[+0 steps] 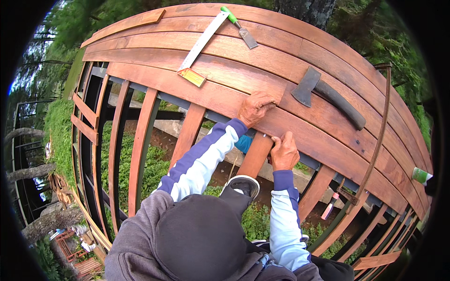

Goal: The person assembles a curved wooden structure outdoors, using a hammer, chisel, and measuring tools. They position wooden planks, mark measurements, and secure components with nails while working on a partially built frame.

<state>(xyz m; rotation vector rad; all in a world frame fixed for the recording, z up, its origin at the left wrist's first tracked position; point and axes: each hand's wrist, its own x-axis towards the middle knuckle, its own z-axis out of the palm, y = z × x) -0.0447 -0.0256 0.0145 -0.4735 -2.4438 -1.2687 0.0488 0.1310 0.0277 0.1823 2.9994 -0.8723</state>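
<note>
My left hand (256, 108) rests on the reddish-brown deck boards (220, 91), next to a butt joint between two planks. Its fingers are bent and pinched together; what they hold, if anything, does not show. Closer to me, my right hand (284, 152) is curled at the near edge of the outermost laid plank (323, 143), beside a wooden joist (255, 154). The underside of its grip is hidden. To the right of the hands lies an axe (340, 103) with a dark head and black handle. One shod foot (246, 186) is on the joist.
A try square (204, 42) and a green-handled chisel (246, 36) lie on the far boards. A rusty bar clamp (383, 124) spans the deck at right, near a green-and-white cylinder (422, 176). Open joists (143, 145) leave gaps over plants. A loose strip (126, 25) lies far left.
</note>
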